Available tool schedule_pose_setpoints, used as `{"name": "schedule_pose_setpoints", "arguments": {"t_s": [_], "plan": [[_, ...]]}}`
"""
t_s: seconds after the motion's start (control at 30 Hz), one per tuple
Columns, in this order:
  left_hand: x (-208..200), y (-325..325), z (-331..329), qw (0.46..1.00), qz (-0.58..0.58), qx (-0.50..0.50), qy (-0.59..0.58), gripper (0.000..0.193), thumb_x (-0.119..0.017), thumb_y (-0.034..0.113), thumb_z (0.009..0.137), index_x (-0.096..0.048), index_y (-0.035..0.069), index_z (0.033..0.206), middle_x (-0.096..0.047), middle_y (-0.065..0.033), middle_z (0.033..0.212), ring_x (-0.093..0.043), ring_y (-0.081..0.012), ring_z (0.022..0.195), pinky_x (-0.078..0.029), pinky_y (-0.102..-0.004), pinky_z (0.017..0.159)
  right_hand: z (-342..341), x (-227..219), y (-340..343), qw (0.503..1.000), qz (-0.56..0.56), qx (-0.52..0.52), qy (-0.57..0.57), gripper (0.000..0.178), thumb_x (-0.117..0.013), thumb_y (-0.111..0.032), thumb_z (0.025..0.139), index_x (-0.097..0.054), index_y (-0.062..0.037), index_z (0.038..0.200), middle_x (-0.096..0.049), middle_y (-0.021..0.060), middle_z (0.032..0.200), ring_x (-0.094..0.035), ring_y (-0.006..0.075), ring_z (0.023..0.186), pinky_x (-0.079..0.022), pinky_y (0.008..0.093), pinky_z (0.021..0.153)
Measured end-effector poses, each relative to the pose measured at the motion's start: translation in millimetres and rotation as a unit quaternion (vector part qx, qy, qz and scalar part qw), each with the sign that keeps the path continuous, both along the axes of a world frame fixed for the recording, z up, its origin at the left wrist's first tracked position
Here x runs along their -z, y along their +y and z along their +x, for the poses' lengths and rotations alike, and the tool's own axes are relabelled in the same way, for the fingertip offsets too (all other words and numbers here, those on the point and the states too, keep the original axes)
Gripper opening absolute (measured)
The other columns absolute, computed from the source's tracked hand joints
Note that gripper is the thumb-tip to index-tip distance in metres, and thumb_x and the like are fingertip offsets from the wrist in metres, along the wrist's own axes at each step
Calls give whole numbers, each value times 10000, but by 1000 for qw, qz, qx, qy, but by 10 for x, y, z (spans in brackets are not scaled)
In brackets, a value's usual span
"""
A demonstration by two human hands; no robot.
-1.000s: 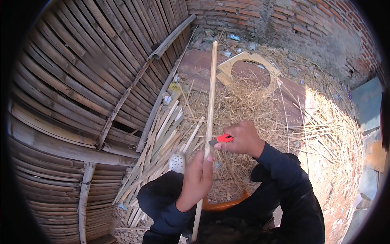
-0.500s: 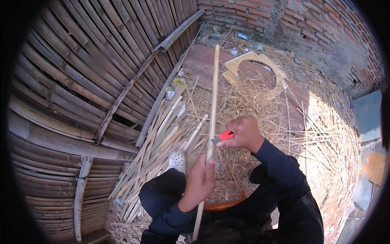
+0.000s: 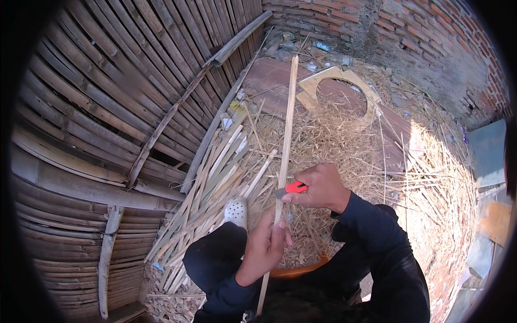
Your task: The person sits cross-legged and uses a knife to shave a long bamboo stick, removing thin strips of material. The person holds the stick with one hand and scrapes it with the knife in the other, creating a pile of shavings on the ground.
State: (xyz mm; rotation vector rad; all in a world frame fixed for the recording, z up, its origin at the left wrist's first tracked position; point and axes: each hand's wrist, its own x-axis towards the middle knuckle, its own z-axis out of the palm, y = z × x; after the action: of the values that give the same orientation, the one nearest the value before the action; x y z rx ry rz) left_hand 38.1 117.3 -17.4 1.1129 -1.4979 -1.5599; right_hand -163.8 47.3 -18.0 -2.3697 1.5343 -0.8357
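Note:
A long, pale bamboo strip (image 3: 289, 116) runs upright through the middle of the view, from near my lap toward the far wall. My left hand (image 3: 262, 247) is wrapped round its lower part, thumb on the near side. In my right hand (image 3: 321, 187), closed in a fist, is a red-handled utility knife (image 3: 295, 187). Its grey blade lies against the strip, a little above my left hand. A thin sliver seems to lift from the strip's left edge by the blade. My right fingers hide most of the knife's handle.
Split bamboo strips (image 3: 207, 183) lie heaped at the left, by my white perforated clog (image 3: 236, 211). Shavings (image 3: 334, 140) cover the ground ahead, around a board with a round cutout (image 3: 308, 92). A bamboo slat wall (image 3: 107, 102) rises at left, a brick wall (image 3: 398, 32) behind.
The knife and my right hand have come down along the strip, nearer my left hand. The strip's far end has tipped slightly right. A sliver now shows by the blade.

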Motion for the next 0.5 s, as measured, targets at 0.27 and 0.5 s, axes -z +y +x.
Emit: {"name": "schedule_pose_setpoints", "arguments": {"t_s": [0.27,0.5], "plan": [[-138,-77,17,984,152,-15,89,157,-427,181,1002,-492,42,1032,-480,36,673,-407,-20,528,-320,-177,476,70,54,85,999,9,-38,12,580,-674,-648,685,-546,-110,513,-519,76,474,-549,280,438,-396,373,423],[163,-39,-66,999,7,-36,-14,179,-430,208,1003,-487,39,988,-411,41,665,-359,-29,572,-304,-208,511,-2,168,30,998,-46,-19,40,615,-671,-692,649,-525,-113,499,-497,61,459,-538,266,428,-395,369,419]]}}
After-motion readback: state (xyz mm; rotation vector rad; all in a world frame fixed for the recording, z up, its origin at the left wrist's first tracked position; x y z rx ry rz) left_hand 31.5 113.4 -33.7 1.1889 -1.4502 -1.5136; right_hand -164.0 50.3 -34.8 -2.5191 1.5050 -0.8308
